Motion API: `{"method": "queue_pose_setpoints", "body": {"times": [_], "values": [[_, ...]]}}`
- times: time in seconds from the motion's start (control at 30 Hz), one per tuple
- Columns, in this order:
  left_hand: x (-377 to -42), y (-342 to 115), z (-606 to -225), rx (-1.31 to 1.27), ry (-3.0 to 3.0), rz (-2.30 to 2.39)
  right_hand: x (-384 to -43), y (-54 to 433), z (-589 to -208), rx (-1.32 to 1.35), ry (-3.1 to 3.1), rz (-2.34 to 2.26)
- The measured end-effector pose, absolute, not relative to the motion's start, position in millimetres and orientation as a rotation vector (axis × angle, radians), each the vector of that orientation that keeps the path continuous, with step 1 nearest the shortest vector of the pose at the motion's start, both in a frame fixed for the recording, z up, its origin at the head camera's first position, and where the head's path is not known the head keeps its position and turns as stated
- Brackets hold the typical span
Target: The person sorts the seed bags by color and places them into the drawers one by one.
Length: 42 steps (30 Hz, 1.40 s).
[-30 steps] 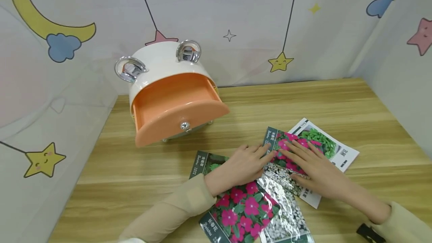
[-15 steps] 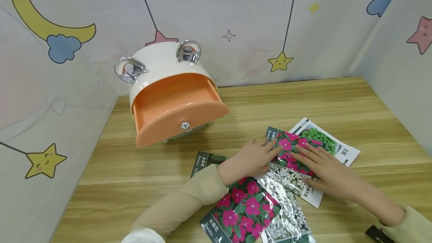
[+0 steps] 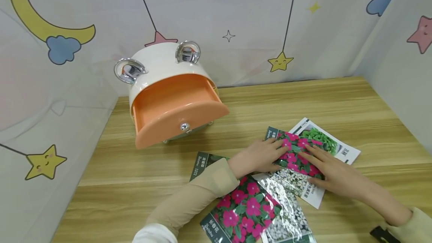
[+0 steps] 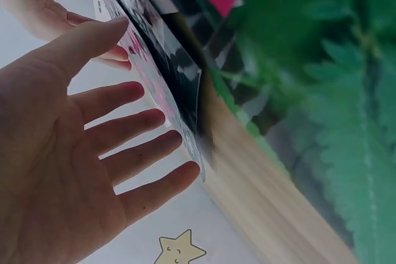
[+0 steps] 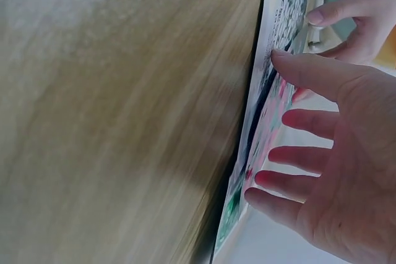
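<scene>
A seed packet with pink flowers [image 3: 294, 146] lies on the pile at the right of the head view. My left hand [image 3: 260, 156] reaches its left end, fingers extended and fingertips over its surface. From the right, my right hand [image 3: 341, 177] lays spread, straight fingers on its opposite end. Below it are a white-flower packet [image 3: 293, 180] and a white packet with green leaves [image 3: 346, 153]. In the left wrist view, the left hand's fingers [image 4: 142, 153] line the packet's edge. The right wrist view shows the right fingertips along the packet.
Nearer me lie another pink-flower packet [image 3: 251, 207], a glossy white-flower packet [image 3: 287, 218] and a dark green packet [image 3: 201, 163], partly under my left sleeve. At the back left stands a white box [image 3: 162, 61] with silver ears and its orange drawer [image 3: 168, 123] pulled out.
Both hands have slid a little to the right, exposing more of the upper pink packet between them. The packets and the drawer box look the same.
</scene>
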<state>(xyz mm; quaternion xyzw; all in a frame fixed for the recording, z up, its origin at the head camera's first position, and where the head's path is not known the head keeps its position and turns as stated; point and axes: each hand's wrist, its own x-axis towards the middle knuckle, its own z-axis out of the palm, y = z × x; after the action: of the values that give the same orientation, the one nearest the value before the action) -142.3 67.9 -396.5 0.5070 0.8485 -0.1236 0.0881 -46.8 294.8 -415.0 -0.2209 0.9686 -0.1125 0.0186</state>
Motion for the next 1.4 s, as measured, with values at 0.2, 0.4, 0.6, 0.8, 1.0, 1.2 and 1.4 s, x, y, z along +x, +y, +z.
{"method": "queue_pose_setpoints", "body": {"times": [0.2,0.4,0.6,0.8,1.0,1.2,1.4], "values": [[-144,70,-398,1.488,2.492,-0.342,-46,295,-415,-0.646,3.003,-0.343],[-146,70,-400,1.483,2.486,-0.312,-45,296,-417,-0.634,2.999,-0.357],[-147,70,-402,1.473,2.483,-0.316,-42,297,-422,-0.663,3.032,-0.385],[-147,72,-404,1.471,2.49,-0.335,-41,298,-426,-0.724,3.086,-0.396],[-147,72,-404,1.471,2.496,-0.327,-42,299,-428,-0.757,3.113,-0.378],[-146,71,-404,1.488,2.498,-0.328,-40,300,-428,-0.747,3.117,-0.368],[-146,71,-404,1.507,2.493,-0.312,-40,301,-428,-0.729,3.097,-0.403]]}}
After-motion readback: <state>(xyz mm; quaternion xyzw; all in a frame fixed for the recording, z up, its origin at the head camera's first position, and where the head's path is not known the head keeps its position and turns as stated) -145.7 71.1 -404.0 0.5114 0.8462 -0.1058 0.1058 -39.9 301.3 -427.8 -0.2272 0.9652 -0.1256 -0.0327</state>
